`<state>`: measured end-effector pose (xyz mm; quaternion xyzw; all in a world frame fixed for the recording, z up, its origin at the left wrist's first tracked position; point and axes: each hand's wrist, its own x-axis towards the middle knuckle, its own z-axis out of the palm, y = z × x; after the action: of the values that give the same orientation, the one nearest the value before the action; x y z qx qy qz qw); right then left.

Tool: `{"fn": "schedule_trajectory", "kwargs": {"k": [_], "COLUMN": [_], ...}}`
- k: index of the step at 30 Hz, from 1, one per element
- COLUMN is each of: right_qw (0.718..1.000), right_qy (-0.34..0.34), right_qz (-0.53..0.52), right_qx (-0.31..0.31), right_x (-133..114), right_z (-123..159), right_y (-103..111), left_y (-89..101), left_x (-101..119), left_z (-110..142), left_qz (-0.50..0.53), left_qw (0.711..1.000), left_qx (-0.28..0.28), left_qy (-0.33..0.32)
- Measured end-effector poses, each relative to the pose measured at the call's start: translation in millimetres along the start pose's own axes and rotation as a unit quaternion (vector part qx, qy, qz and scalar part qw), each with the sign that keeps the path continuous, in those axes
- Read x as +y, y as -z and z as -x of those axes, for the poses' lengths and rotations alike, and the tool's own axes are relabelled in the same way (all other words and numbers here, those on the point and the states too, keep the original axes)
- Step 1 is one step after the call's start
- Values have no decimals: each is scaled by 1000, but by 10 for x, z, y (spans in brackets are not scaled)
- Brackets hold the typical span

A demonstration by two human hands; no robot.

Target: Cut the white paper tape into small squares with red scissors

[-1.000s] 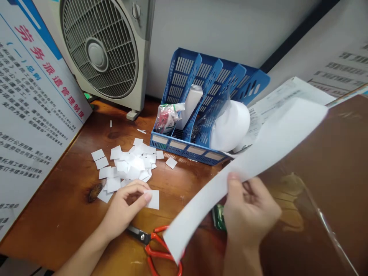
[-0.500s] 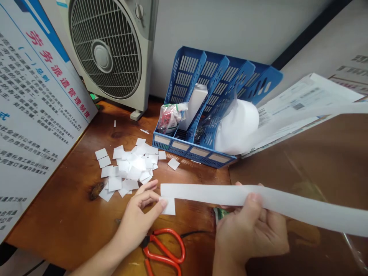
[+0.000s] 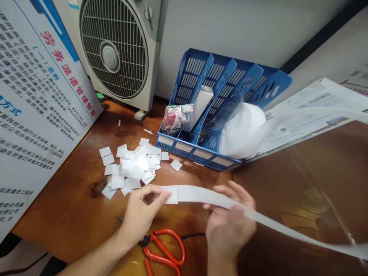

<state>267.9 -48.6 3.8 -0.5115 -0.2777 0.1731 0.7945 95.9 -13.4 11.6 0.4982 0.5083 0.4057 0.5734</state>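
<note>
My left hand (image 3: pixel 142 211) pinches a small white paper square together with the left end of a long white paper strip (image 3: pixel 201 194). The strip runs rightward, sagging toward the lower right corner. My right hand (image 3: pixel 230 222) is blurred, its fingers spread beside and under the strip near its middle. Red-handled scissors (image 3: pixel 163 251) lie on the wooden table (image 3: pixel 66 214) just below both hands. A pile of several cut white paper squares (image 3: pixel 133 166) lies beyond my left hand.
A blue file rack (image 3: pixel 212 111) holding a white box, a bag and a white roll stands at the back. A grey fan (image 3: pixel 117 50) is behind left. A printed board (image 3: pixel 37 107) leans at left. Printed sheets (image 3: pixel 310 115) and a brown glossy surface (image 3: pixel 316 184) fill the right.
The strip swung down from a steep diagonal to lie nearly level. My left hand brought the small square to its left end. My right hand loosened from gripping the strip to spread fingers.
</note>
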Motion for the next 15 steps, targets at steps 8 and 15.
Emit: {"fn": "schedule_trajectory", "kwargs": {"k": [8, 15], "right_qw": [931, 933], "right_qy": [-266, -278], "right_qz": [40, 14], "right_qx": [-247, -227], "right_x": [229, 195], "right_z": [298, 304], "right_y": [-23, -48], "left_y": [0, 26], "left_x": [58, -5], "left_z": [18, -55], "left_qz": [36, 98], "left_qw": [997, 994], "left_qx": [-65, -49], "left_qy": [-33, 29]}}
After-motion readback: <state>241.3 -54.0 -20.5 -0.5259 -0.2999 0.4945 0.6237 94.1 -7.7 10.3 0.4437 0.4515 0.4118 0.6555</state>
